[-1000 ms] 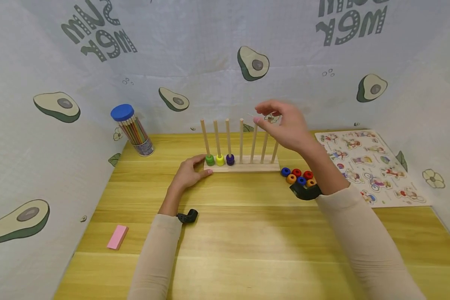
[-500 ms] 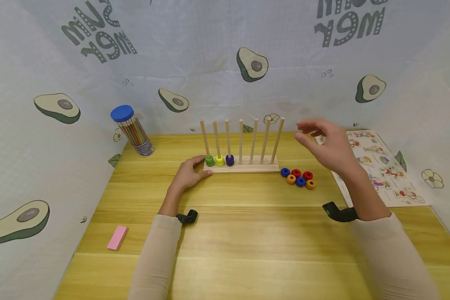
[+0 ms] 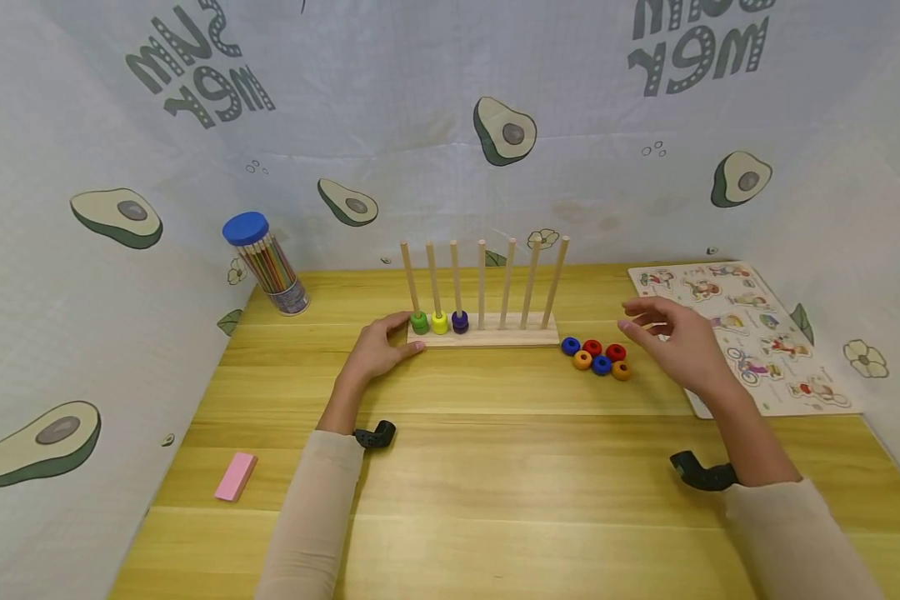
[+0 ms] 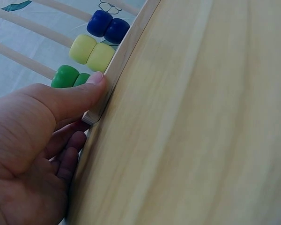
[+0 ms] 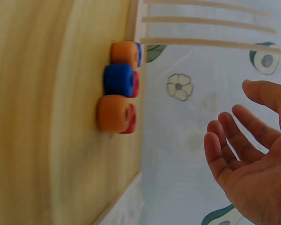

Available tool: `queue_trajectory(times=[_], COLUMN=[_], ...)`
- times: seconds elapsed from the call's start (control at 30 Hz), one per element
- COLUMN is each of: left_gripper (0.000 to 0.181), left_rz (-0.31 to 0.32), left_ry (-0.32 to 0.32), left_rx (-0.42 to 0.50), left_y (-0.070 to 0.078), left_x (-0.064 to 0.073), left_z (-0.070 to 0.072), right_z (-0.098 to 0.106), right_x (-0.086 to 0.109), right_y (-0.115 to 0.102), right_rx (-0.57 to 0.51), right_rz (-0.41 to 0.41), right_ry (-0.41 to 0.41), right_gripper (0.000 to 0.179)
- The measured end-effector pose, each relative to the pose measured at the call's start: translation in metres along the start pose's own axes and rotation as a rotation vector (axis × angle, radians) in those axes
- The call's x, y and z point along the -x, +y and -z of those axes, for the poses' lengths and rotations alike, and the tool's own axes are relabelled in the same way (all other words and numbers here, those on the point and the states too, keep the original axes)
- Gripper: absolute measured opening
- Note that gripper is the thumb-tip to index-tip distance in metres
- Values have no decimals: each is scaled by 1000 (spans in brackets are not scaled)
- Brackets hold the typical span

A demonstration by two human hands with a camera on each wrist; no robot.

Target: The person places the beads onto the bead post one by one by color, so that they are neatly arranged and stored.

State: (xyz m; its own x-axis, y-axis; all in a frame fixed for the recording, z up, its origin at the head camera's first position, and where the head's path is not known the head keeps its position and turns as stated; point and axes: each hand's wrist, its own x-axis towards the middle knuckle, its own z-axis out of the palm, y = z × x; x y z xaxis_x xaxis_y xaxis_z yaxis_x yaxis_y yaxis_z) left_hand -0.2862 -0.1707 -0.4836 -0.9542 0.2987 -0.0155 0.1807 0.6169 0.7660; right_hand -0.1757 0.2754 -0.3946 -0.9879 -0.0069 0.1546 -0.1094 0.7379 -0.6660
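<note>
A wooden peg stand [image 3: 513,333] with several upright pegs stands at the table's back. Its first three pegs carry green beads [image 3: 419,323], yellow beads [image 3: 439,322] and dark blue-purple beads [image 3: 460,322], two on each as the left wrist view shows. My left hand [image 3: 376,348] grips the stand's left end, thumb on the front face, fingers around the end. To the right of the stand lie loose blue, red and orange beads [image 3: 602,365]. Just beyond them, my right hand [image 3: 678,346] hovers with fingers loosely bent, holding nothing; in the right wrist view its palm [image 5: 262,183] is bare.
A picture puzzle board [image 3: 787,375] lies at the back right. At the back left stands a blue-lidded tube [image 3: 270,262] of coloured sticks. A pink block [image 3: 236,477] rests on the table at the left. Printed cloth [image 3: 420,100] hangs behind the table.
My right hand has moved from above the stand's right pegs to the right, then lower, beside the loose beads. The left hand stays on the stand.
</note>
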Motion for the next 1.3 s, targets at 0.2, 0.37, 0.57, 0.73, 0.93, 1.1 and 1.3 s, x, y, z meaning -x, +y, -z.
queue_trajectory(times=[0.2,0.37,0.57,0.73,0.93,1.1,1.3], left_gripper=[70,70,71,70,70,71,72], left_rz=[4,7,9,11,10,11,7], left_ry=[-5,-12,-11,-8,-8,-11,-9], left_rx=[-12,-5,-2,-5,-3,-3,-7], left_y=[0,1,0,0,0,-1,-1], left_x=[0,0,0,0,0,0,0], left_z=[0,0,1,0,0,0,0], right_z=[-8,-14,-17,-21,-24,-27,-30], right_x=[4,5,5,5,4,3,1], right_y=[20,31,40,43,43,45,47], right_rx=[-28,-43,-24,-3,-5,10,20], right_rz=[-28,-51,-77,-76,-119,-150,-147], right_ry=[-39,-74,-112,-131,-185,-207,-231], right_gripper=[48,51,52,52,56,57,55])
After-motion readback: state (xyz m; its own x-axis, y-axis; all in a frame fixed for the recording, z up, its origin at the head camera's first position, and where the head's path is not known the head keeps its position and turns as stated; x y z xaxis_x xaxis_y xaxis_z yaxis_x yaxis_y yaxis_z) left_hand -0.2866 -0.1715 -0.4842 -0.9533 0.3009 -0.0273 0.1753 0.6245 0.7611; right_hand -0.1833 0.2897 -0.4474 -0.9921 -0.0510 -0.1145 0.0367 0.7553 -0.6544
